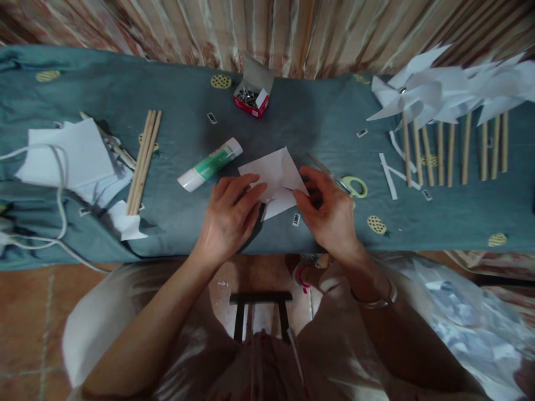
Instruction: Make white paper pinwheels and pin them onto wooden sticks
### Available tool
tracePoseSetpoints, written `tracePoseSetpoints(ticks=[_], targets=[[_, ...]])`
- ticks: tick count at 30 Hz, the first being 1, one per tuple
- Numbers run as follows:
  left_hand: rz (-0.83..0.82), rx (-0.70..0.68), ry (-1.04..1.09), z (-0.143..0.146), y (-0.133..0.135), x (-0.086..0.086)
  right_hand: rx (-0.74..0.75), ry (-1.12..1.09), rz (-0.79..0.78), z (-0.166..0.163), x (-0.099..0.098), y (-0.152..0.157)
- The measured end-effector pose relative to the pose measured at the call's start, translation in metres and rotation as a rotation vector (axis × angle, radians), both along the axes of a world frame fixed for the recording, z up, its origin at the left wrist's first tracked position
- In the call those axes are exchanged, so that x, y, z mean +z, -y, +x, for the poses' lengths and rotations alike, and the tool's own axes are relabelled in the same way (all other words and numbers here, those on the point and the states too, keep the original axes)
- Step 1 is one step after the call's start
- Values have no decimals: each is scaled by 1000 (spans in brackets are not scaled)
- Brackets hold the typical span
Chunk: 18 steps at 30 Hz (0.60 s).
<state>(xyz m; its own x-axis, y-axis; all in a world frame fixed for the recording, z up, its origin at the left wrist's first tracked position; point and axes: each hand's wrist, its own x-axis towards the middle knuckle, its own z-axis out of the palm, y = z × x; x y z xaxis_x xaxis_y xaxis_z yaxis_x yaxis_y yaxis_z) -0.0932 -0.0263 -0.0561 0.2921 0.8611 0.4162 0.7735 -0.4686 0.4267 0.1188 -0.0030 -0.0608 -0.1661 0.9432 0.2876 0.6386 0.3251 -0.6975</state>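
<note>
Holding paper (273,171) seemingly by edges, cloth (288,122) beyond

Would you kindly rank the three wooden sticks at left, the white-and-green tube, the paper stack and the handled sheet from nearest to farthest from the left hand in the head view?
From the left hand:
1. Handled sheet: touching it.
2. White-and-green tube: just beyond, slightly left.
3. Three wooden sticks: farther left.
4. Paper stack: far left, past the sticks.
</note>
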Motion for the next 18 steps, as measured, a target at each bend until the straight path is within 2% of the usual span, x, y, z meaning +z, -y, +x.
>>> tracePoseSetpoints(ticks=[5, 12, 18], targets=[[-52, 12, 32, -1, 0, 0, -53, 10, -31, 0, 0, -4], [-138, 60, 146, -3, -5, -2, -39, 7, -12, 0, 1, -4], [-154, 86, 155, 0, -5, -2, -29, 6, -29, 2, -3, -4]])
